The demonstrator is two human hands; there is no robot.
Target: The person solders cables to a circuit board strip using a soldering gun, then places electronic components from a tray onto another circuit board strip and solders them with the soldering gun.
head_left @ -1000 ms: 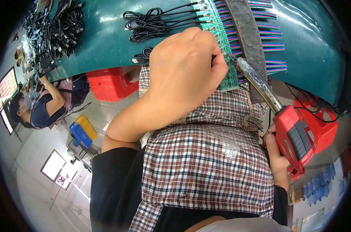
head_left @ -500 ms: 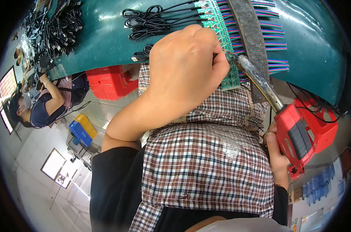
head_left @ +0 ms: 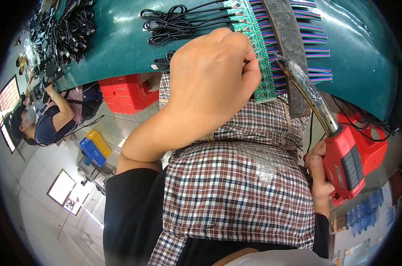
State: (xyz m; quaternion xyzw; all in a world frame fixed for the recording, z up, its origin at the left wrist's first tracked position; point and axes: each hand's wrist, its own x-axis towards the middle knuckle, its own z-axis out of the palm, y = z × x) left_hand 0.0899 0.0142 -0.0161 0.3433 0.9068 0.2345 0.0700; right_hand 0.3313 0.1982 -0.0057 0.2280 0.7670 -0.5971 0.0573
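Note:
My left hand (head_left: pixel 212 75) is closed in a pinch over the left edge of a green circuit board panel (head_left: pixel 266 84). What its fingertips hold is hidden beneath them. A black USB cable (head_left: pixel 164 62) lies partly covered by this hand. My right hand (head_left: pixel 318 175) grips a red-handled soldering gun (head_left: pixel 344 159) at the right. The gun's metal barrel points up and left, its tip over the coloured wires between the panel and a dark grey bar (head_left: pixel 286 42), apart from the panel. Thin multicoloured wires (head_left: pixel 314 53) run from the panel under the bar.
Coiled black cables (head_left: pixel 167 24) lie left of the panel on the green tabletop (head_left: pixel 116 44). A large cable heap (head_left: pixel 72 35) covers the far left. Red stools (head_left: pixel 123 93) stand below the table edge. A co-worker (head_left: pixel 54 111) sits at the left, near blue and yellow crates (head_left: pixel 94 148).
The soldering gun's tip has drawn back to the right, off the panel. Its handle has shifted slightly right and toward me. My left hand has stayed almost in place.

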